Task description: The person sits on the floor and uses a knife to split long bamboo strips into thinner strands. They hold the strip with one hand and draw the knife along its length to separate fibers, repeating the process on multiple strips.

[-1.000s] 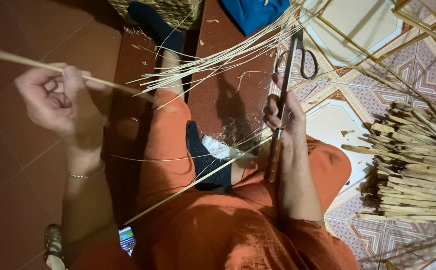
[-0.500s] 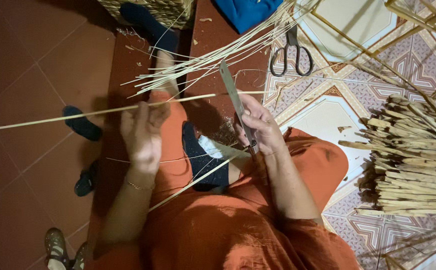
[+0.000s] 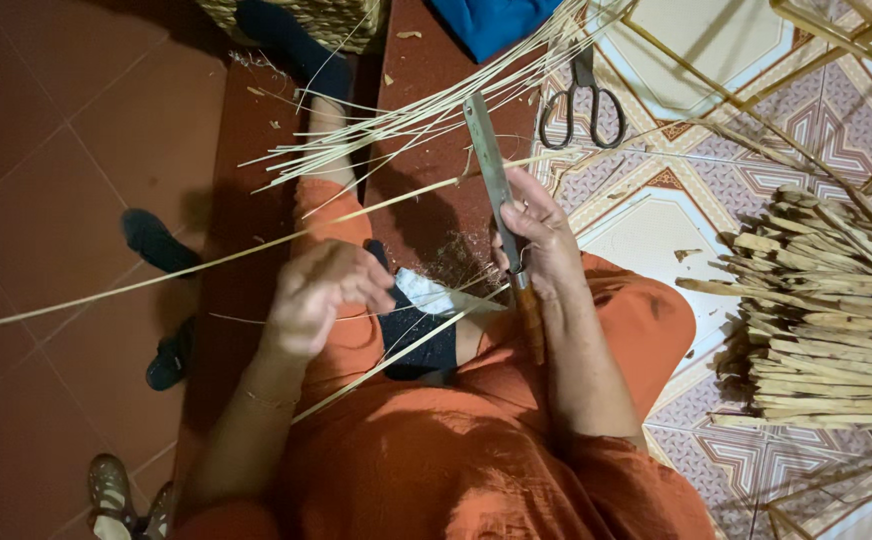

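- Near right, a bundle of split sticks lies on the patterned floor mat.
- Right hand clenched around the knife, blade pointing far.
- Left hand pinches the long thin strip, which runs out left.
- Far off, scissors beside loose strips.

Home weaving floor: bamboo strips, patterned tiles.

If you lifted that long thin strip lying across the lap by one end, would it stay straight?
Probably not: the long thin strip is very slender and already bows slightly, so it would likely droop. It looks light and springy.
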